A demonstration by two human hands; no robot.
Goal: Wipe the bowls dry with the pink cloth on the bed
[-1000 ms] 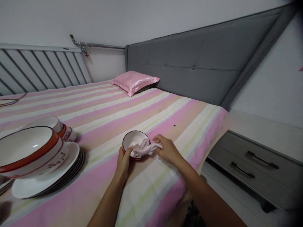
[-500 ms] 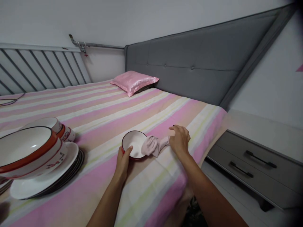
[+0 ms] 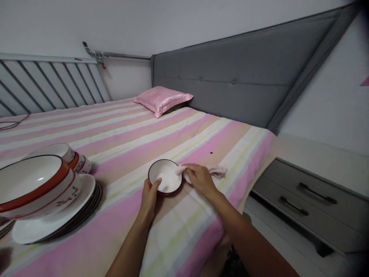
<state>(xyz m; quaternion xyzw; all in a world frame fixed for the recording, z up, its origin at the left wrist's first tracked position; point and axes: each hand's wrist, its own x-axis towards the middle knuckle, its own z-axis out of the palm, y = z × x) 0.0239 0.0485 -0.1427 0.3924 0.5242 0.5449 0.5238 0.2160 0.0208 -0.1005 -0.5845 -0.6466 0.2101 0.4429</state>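
Observation:
A small bowl point(image 3: 165, 176), white inside with a dark rim and red outside, sits on the striped bedsheet point(image 3: 138, 138). My left hand point(image 3: 150, 197) grips its near-left rim, thumb over the edge. My right hand point(image 3: 198, 177) rests just right of the bowl, fingers curled on one end of a pale pink cloth point(image 3: 215, 171) that lies spread on the sheet to the right.
At the left stand stacked white plates point(image 3: 54, 221) with a large red-rimmed bowl point(image 3: 34, 184) on top and smaller bowls point(image 3: 72, 156) behind. A pink pillow point(image 3: 163, 99) lies by the grey headboard point(image 3: 230, 77). A grey drawer unit point(image 3: 305, 204) stands right of the bed.
My right hand drew the cloth out of the bowl, swung out to the right, then came back beside the bowl. The cloth now lies on the sheet. My left hand stayed put.

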